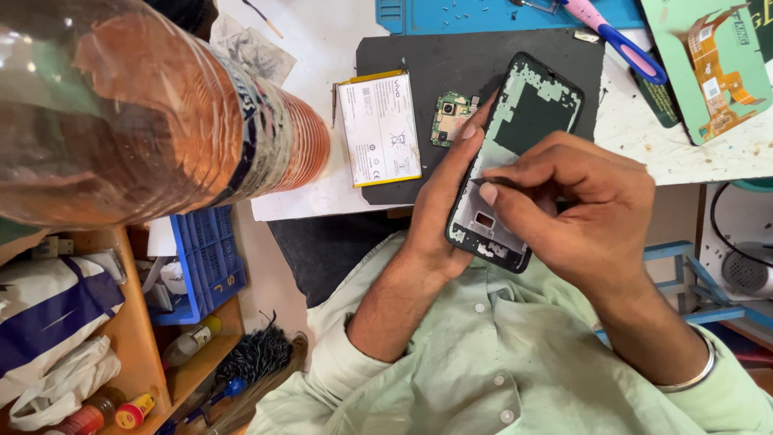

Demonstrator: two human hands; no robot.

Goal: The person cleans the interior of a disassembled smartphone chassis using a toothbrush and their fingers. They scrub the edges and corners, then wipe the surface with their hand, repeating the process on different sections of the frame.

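My left hand (441,211) grips an opened black phone frame (527,113) from its left side, inner side facing up, tilted over the table edge. My right hand (576,201) pinches a thin dark tool whose tip rests on the frame's lower middle, near a small cut-out. A white and yellow phone battery (378,129) lies flat on the white table to the left. A small green circuit board (451,118) with a camera module sits on the dark work mat (419,60) between battery and frame.
A big clear plastic bottle (137,113) fills the upper left, very close to the camera. A blue mat (483,14), blue-pink handled tool (620,40) and green card with an orange flex cable (713,64) lie behind. Blue crate (205,258) and wooden shelf (133,338) stand at left.
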